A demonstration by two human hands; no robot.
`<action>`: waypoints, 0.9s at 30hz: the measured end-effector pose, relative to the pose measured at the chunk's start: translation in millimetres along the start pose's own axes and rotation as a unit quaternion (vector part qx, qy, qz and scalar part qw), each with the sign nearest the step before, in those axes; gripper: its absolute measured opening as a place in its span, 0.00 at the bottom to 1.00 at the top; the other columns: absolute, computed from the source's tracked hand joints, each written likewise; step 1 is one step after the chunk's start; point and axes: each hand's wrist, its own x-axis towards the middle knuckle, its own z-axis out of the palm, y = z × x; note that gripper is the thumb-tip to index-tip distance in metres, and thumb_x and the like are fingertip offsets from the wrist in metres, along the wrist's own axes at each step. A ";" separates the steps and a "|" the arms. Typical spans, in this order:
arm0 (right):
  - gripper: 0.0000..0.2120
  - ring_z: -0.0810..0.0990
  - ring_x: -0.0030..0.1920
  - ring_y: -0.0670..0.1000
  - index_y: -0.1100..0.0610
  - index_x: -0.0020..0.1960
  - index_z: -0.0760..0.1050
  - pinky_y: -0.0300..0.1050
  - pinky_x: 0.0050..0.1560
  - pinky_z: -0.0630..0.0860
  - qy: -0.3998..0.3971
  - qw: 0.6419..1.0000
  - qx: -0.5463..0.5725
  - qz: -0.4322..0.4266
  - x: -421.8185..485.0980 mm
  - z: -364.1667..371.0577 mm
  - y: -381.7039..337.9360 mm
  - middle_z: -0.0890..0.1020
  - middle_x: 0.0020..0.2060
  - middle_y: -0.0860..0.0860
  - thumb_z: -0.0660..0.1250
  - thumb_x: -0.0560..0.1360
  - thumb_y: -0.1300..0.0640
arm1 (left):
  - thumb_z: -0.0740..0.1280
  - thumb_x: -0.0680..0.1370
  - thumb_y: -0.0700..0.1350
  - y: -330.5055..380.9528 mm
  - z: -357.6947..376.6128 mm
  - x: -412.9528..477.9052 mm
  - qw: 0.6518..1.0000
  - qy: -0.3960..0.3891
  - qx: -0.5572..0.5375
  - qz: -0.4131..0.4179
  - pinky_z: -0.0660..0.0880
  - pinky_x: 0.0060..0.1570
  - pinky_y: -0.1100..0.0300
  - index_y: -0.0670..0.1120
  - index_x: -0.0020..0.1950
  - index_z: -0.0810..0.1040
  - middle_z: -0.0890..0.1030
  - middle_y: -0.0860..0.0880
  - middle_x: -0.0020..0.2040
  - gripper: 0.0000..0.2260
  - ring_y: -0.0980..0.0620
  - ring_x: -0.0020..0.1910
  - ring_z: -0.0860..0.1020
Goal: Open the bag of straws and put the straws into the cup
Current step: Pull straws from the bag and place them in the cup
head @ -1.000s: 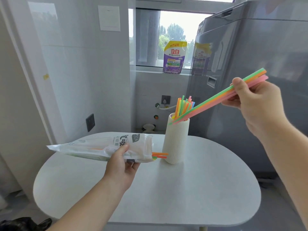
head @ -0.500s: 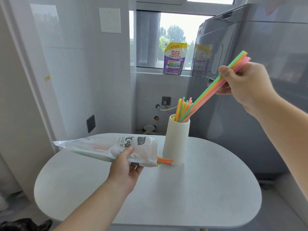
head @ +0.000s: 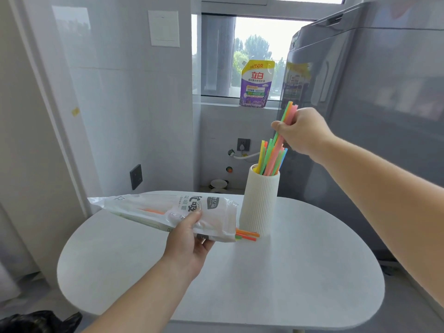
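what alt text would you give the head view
A right hand holds a bunch of coloured straws, lower ends in a white ribbed cup on a table. The left hand grips the bag beside it, a few more poking out.

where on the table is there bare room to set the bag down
Bare tabletop spreads right of and before the ribbed cup to the near and right edges; another bare patch lies left of the left hand. Crowded at the cup's base, where straw tips poke from the bag.
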 end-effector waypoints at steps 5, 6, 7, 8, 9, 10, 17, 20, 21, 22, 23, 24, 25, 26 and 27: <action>0.20 0.74 0.53 0.58 0.56 0.37 0.74 0.53 0.50 0.77 -0.017 0.987 -0.160 -0.009 1.1 27.7 12.3 0.74 0.45 0.56 0.68 0.75 0.39 | 0.69 0.79 0.38 -0.9 1.0 -1.7 1.000 -0.001 -0.003 -0.004 0.83 0.32 0.55 0.46 0.66 0.78 0.87 0.45 0.53 0.16 0.50 0.41 0.87; 0.21 0.72 0.58 0.59 0.56 0.45 0.77 0.56 0.56 0.76 -0.018 0.985 -0.173 -0.008 -0.2 29.9 14.3 0.75 0.50 0.56 0.68 0.73 0.37 | 0.69 0.79 0.38 -1.0 1.3 -2.2 1.000 -0.001 -0.002 -0.005 0.83 0.32 0.55 0.46 0.66 0.78 0.87 0.45 0.53 0.16 0.50 0.41 0.87; 0.26 0.71 0.62 0.59 0.56 0.57 0.76 0.58 0.60 0.75 -0.019 0.988 -0.154 -0.011 -1.6 31.4 15.9 0.75 0.56 0.57 0.70 0.72 0.36 | 0.69 0.79 0.38 -0.6 1.4 -2.5 1.000 -0.002 -0.001 -0.006 0.83 0.32 0.55 0.46 0.66 0.78 0.87 0.45 0.53 0.16 0.50 0.42 0.87; 0.35 0.70 0.66 0.59 0.56 0.68 0.69 0.59 0.64 0.73 -0.015 0.994 -0.108 -0.023 -3.5 31.4 15.9 0.74 0.62 0.56 0.72 0.70 0.37 | 0.69 0.79 0.38 0.0 1.6 -2.8 1.000 -0.004 0.000 -0.007 0.83 0.33 0.55 0.46 0.66 0.78 0.87 0.45 0.53 0.16 0.49 0.43 0.87; 0.41 0.68 0.69 0.58 0.54 0.76 0.62 0.59 0.67 0.71 -0.010 0.997 -0.058 -0.042 -5.6 31.3 15.1 0.73 0.68 0.55 0.74 0.70 0.39 | 0.69 0.79 0.38 0.7 1.7 -3.0 1.000 -0.005 0.001 -0.007 0.83 0.33 0.55 0.46 0.66 0.78 0.87 0.45 0.54 0.16 0.49 0.44 0.87; 0.43 0.67 0.72 0.58 0.53 0.79 0.57 0.58 0.69 0.69 -0.008 0.997 -0.031 -0.071 -7.4 31.2 14.4 0.70 0.72 0.54 0.74 0.72 0.42 | 0.69 0.79 0.38 1.2 1.6 -3.1 1.000 -0.006 0.002 -0.008 0.83 0.33 0.55 0.46 0.66 0.78 0.87 0.45 0.54 0.16 0.49 0.44 0.87; 0.24 0.62 0.77 0.57 0.57 0.73 0.71 0.58 0.73 0.64 -0.096 0.959 -0.227 -0.136 -16.6 41.8 25.0 0.67 0.77 0.52 0.57 0.83 0.44 | 0.70 0.79 0.38 0.7 2.9 -5.3 1.000 -0.009 0.004 -0.011 0.83 0.34 0.55 0.46 0.62 0.80 0.88 0.46 0.49 0.13 0.50 0.42 0.87; 0.30 0.60 0.78 0.57 0.55 0.79 0.59 0.57 0.73 0.62 -0.093 0.966 -0.200 -0.135 -21.4 38.7 28.0 0.65 0.78 0.52 0.59 0.82 0.44 | 0.69 0.79 0.39 1.2 2.4 -6.8 1.000 -0.015 0.006 -0.013 0.83 0.33 0.55 0.46 0.60 0.81 0.88 0.47 0.46 0.11 0.50 0.41 0.87; 0.32 0.60 0.78 0.57 0.53 0.81 0.54 0.57 0.73 0.63 -0.076 0.974 -0.167 -0.136 -22.5 36.6 27.1 0.64 0.79 0.52 0.61 0.82 0.44 | 0.69 0.79 0.39 1.6 2.2 -7.1 1.000 -0.016 0.006 -0.013 0.83 0.33 0.56 0.46 0.60 0.81 0.88 0.47 0.46 0.10 0.50 0.41 0.87; 0.34 0.60 0.78 0.56 0.50 0.81 0.51 0.57 0.73 0.64 -0.055 0.978 -0.145 -0.143 -22.9 35.1 26.1 0.63 0.79 0.51 0.62 0.81 0.44 | 0.69 0.79 0.39 2.2 1.9 -7.1 1.000 -0.015 0.007 -0.011 0.82 0.32 0.56 0.46 0.60 0.80 0.88 0.47 0.45 0.10 0.50 0.41 0.87; 0.34 0.60 0.78 0.55 0.49 0.82 0.51 0.57 0.73 0.64 -0.041 0.977 -0.140 -0.154 -23.2 33.5 25.1 0.63 0.79 0.50 0.62 0.81 0.45 | 0.69 0.79 0.38 2.2 2.3 -7.2 1.000 -0.014 0.007 -0.011 0.82 0.32 0.56 0.46 0.60 0.80 0.88 0.47 0.44 0.10 0.50 0.41 0.87; 0.32 0.60 0.78 0.55 0.48 0.81 0.53 0.56 0.73 0.63 -0.041 0.974 -0.148 -0.168 -23.0 32.8 24.4 0.62 0.80 0.49 0.61 0.82 0.45 | 0.69 0.79 0.38 2.3 2.4 -7.5 1.000 -0.013 0.007 -0.010 0.82 0.32 0.56 0.46 0.60 0.80 0.88 0.48 0.44 0.10 0.50 0.41 0.87; 0.28 0.59 0.79 0.55 0.49 0.80 0.58 0.56 0.74 0.62 -0.057 0.968 -0.169 -0.177 -22.8 33.0 23.7 0.61 0.80 0.50 0.60 0.82 0.46 | 0.69 0.79 0.38 2.4 2.5 -7.8 1.000 -0.013 0.006 -0.010 0.82 0.32 0.56 0.46 0.60 0.80 0.88 0.47 0.44 0.11 0.50 0.41 0.87; 0.26 0.58 0.79 0.55 0.51 0.78 0.63 0.55 0.75 0.60 -0.083 0.961 -0.195 -0.179 -23.1 33.5 23.3 0.61 0.80 0.50 0.59 0.83 0.46 | 0.69 0.79 0.38 2.5 2.7 -8.3 1.000 -0.014 0.004 -0.009 0.82 0.32 0.56 0.46 0.60 0.80 0.88 0.47 0.44 0.11 0.50 0.41 0.87; 0.24 0.57 0.80 0.55 0.52 0.77 0.66 0.55 0.75 0.59 -0.106 0.955 -0.212 -0.176 -23.4 34.4 24.2 0.60 0.80 0.51 0.58 0.83 0.45 | 0.69 0.79 0.38 2.6 3.0 -8.9 1.000 -0.016 0.002 -0.009 0.83 0.32 0.56 0.46 0.61 0.80 0.88 0.47 0.44 0.11 0.50 0.40 0.87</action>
